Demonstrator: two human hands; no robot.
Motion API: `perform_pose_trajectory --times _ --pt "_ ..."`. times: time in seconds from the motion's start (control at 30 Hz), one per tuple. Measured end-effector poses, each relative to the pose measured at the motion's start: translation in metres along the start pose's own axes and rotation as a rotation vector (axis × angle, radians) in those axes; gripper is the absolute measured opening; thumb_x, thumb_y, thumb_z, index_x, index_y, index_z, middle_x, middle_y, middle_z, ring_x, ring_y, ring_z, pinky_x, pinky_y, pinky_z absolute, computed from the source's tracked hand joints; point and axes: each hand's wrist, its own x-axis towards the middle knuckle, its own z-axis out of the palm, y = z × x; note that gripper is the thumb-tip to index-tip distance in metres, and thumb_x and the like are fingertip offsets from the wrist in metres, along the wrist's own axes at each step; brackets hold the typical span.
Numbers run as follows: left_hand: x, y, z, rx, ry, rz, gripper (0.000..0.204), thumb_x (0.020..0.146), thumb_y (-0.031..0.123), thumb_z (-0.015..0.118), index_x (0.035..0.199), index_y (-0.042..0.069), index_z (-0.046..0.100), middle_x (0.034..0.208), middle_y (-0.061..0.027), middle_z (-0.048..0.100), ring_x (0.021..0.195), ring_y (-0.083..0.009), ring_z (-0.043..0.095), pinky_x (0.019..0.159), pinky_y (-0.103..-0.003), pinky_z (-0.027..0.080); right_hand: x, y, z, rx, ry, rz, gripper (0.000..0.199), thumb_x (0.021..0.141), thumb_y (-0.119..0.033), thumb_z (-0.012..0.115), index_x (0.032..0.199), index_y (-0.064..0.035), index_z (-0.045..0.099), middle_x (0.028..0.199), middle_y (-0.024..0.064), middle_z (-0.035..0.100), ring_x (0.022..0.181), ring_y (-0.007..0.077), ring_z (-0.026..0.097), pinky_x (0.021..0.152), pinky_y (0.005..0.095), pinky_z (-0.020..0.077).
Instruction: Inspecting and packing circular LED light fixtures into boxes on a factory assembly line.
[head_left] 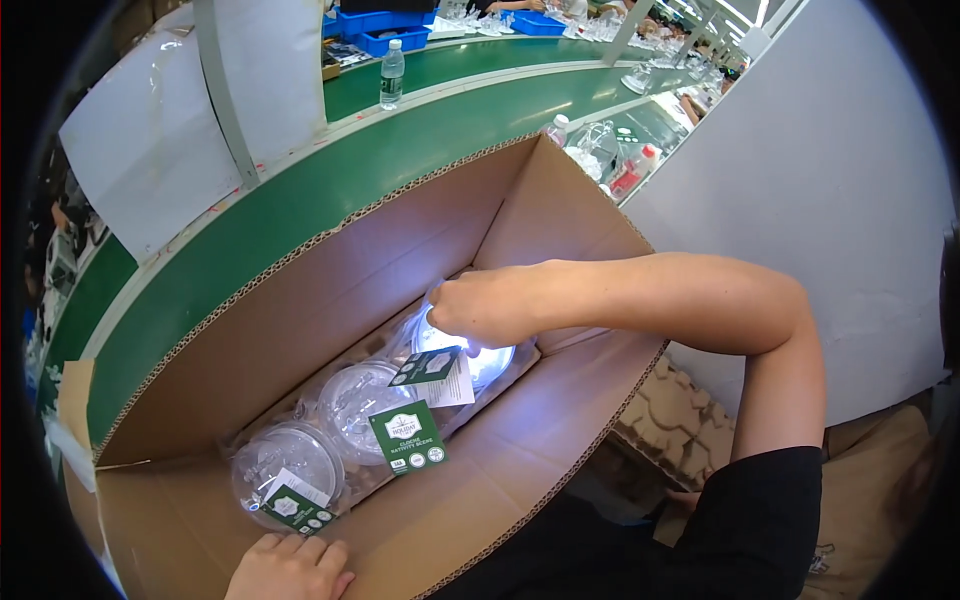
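Observation:
Three clear domed ornaments sit in a row inside a cardboard box (pixel 330 250), each with a green and white hang tag. The far dome (pixel 492 362) glows with bright white light. My right hand (pixel 490 306) reaches into the box and is closed on the top of this glowing dome; its fingertips are partly hidden. The middle dome (pixel 362 392) and the near-left dome (pixel 280 462) are unlit. A green tag (pixel 408 438) stands up beside the middle dome. My left hand (pixel 288 570) rests on the box's cardboard near the closest dome, holding nothing, its thumb apart from the fingers.
A green conveyor belt (pixel 300 212) curves behind the box. On it stand a water bottle (pixel 392 75) and, farther right, a bottle with a red cap (pixel 634 170). Blue bins (pixel 385 30) lie beyond. A white panel (pixel 800 220) rises at the right.

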Motion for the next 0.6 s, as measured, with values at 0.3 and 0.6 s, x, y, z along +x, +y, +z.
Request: perform_pose_trajectory --times 0.3,0.6 --pt "-0.011 0.011 0.025 -0.028 0.058 -0.011 0.017 0.100 0.020 0.059 0.106 0.005 0.062 0.095 -0.0154 0.069 0.092 -0.0335 0.068 0.084 -0.044 0.052 0.003 -0.013 -0.017 -0.097 0.023 -0.021 0.032 0.083 -0.013 0.081 0.099 0.0120 0.069 0.110 0.0269 0.067 0.098 0.0445 0.069 0.084 0.0496 0.0576" --pt "-0.013 0.020 0.043 -0.044 0.156 -0.064 0.015 0.100 0.020 0.058 0.097 0.005 0.061 0.090 -0.0156 0.068 0.088 -0.0332 0.068 0.081 -0.044 0.052 0.027 -0.032 -0.031 -0.216 -0.052 -0.040 0.026 0.086 -0.013 0.079 0.095 0.0102 0.073 0.104 0.0256 0.071 0.095 0.0423 0.071 0.080 0.0492 0.0570"
